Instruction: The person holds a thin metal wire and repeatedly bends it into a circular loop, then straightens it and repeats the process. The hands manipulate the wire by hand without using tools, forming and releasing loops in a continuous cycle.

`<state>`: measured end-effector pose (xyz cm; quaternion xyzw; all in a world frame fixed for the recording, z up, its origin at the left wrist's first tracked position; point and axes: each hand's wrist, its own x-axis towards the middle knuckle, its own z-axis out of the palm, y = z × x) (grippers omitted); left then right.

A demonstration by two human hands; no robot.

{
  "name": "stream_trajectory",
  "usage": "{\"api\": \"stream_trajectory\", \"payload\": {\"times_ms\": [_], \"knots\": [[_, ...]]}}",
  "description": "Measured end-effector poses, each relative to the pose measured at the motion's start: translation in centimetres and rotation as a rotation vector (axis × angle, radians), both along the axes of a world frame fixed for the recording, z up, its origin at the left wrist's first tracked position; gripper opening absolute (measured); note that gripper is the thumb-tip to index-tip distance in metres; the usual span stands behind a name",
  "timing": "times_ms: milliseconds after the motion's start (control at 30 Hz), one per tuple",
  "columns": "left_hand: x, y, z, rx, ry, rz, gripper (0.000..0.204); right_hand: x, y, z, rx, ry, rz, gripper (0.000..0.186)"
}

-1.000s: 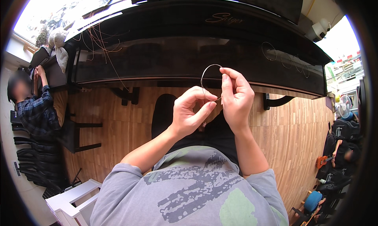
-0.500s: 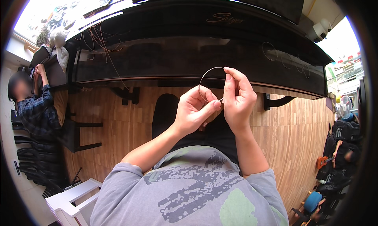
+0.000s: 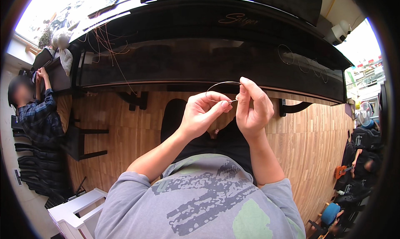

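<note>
A thin metal string [image 3: 225, 82] bends in a loop between my two hands, over the front edge of a black piano [image 3: 175, 64]. My left hand [image 3: 200, 114] is closed, with thumb and forefinger pinching the string near one end. Opposite it, my right hand [image 3: 254, 110] is also closed, its thumb and fingertips gripping the string at the loop's right side. A short straight piece of the string spans the small gap between the hands. Several copper-coloured loose strings [image 3: 109, 47] lie spread on the piano's left part. Coiled thin strings [image 3: 278, 53] rest on its right part.
At the far left a person in a checked shirt [image 3: 37, 114] sits by a black bench [image 3: 93, 132]. A white wooden frame [image 3: 75, 210] stands at the lower left. To the right are a small orange guitar [image 3: 341, 171], a blue-seated stool [image 3: 330, 213] and a fan [image 3: 365, 110].
My right hand has shifted slightly down and right, its fingers more upright. The string loop has flattened and tilted, and the gap between my hands has widened a little.
</note>
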<state>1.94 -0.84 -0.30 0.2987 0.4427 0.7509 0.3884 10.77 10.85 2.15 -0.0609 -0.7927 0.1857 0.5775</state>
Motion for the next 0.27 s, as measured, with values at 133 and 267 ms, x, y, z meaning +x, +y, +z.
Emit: {"api": "stream_trajectory", "payload": {"times_ms": [133,267], "knots": [[-0.22,-0.18,-0.09,-0.041,0.171,0.077,0.012,-0.06,0.17,0.18,0.073,0.007,-0.005,0.028],[-0.39,-0.16,-0.42,-0.057,0.202,0.096,0.014,0.04,-0.39,0.09,-0.011,-0.01,0.03,0.031]]}}
